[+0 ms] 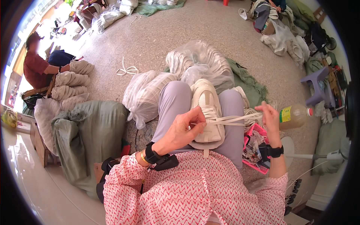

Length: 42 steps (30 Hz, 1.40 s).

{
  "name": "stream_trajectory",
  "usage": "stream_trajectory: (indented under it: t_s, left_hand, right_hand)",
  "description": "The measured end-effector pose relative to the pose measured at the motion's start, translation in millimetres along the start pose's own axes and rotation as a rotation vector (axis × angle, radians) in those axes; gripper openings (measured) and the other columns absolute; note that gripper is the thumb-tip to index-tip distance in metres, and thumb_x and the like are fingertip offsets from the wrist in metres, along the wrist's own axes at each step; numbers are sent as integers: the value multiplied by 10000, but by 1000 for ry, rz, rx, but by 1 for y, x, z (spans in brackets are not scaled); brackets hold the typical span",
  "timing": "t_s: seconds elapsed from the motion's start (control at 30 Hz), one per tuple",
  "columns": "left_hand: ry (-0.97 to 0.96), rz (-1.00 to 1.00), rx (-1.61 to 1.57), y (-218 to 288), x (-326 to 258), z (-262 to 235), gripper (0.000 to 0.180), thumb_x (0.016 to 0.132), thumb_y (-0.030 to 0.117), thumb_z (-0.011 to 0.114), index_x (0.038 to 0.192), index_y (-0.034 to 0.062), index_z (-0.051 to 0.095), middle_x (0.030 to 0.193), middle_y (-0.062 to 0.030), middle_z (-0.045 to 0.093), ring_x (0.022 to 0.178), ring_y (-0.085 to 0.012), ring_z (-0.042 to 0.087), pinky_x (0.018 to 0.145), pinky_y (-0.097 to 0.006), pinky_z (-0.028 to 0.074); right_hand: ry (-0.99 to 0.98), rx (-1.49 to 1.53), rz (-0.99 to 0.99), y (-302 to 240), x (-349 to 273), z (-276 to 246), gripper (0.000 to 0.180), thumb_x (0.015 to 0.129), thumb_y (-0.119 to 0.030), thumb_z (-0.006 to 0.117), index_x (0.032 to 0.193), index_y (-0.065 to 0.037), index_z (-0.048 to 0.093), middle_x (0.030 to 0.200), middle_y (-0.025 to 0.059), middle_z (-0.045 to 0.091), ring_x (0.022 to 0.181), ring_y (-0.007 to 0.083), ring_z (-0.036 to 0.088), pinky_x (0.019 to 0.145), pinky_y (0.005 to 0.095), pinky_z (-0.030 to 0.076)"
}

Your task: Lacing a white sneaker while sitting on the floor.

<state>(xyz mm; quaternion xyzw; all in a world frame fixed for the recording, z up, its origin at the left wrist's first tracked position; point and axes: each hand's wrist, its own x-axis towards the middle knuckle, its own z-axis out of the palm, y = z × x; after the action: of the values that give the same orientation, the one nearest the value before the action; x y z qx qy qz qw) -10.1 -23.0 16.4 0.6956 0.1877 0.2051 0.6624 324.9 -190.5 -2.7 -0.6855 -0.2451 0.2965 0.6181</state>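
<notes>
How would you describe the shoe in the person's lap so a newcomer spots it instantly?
Start at the lavender-trousered legs near the picture's centre. Between them, next to the left hand, rests a cream shoe. Unlike the bagged shoes farther off, it lies unbagged, its long pale laces stretched toward the right hand.

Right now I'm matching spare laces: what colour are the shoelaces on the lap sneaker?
The shoelaces are off-white, best seen in the head view.
</notes>
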Motion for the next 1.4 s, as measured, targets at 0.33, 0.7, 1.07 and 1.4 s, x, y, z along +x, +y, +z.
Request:
stream_trajectory:
  t_s: [0.33,0.7,1.07,1.4]
  left_hand:
    - [46,82,113,7,-3,6,115,981,5,667,1020,9,559,831,-31,648,769,-82,622,724,-281,540]
    - [202,125,397,-3,-8,0,264,836,39,761,956,15,527,846,-66,539,706,-172,533,634,-313,469]
    - [206,91,429,-1,-8,4,270,765,50,704,957,19,518,865,-136,516,782,-323,556,686,-428,468]
    - [226,105,385,-3,-10,4,218,779,10,654,957,31,529,857,-138,511,791,-327,558,700,-430,475]
  right_hand:
    - [-637,-69,41,-55,-70,139,154,925,0,706,1078,10,716,954,30,755,697,80,658,628,265,536]
    - [-520,-700,-371,-60,-64,134,124,868,-87,765,888,13,694,814,120,693,619,236,645,595,353,511]
    - [-526,-773,-371,-66,-64,139,95,866,-66,718,862,20,679,812,169,687,697,348,664,643,430,510]
    - [-548,-854,-430,-62,-59,148,83,845,-48,686,815,27,665,784,199,690,733,393,674,674,473,514]
